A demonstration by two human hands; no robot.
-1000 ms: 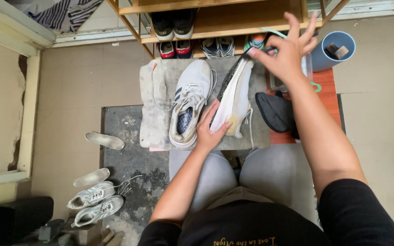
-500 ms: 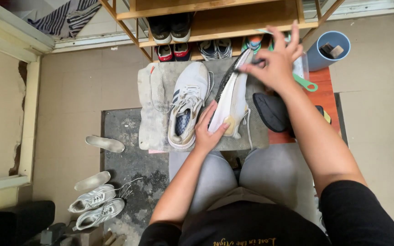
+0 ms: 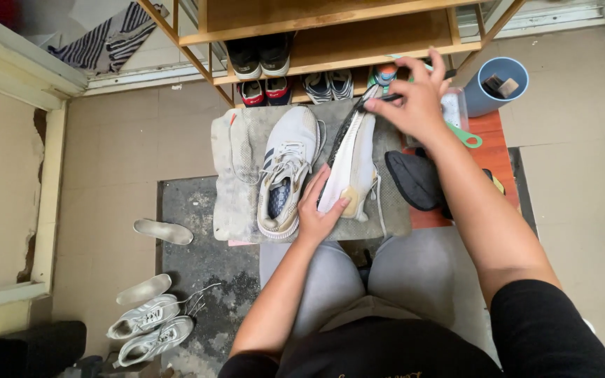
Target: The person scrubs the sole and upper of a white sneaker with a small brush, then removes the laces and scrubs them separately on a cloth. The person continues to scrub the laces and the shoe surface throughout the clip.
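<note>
Far to the left of both hands, loose insoles (image 3: 163, 231) and a pair of white sneakers (image 3: 147, 327) lie on the floor. Just left of the left hand (image 3: 318, 211), a white sneaker (image 3: 288, 168) rests upright on a dirty grey mat (image 3: 236, 175). The left hand grips the heel end of a second white shoe (image 3: 350, 164), tipped on its side. The right hand (image 3: 413, 101) pinches a thin dark tool at that shoe's toe. Under the right forearm lies a black cloth (image 3: 412, 179); beyond the right hand stands a blue cup (image 3: 488, 94).
</note>
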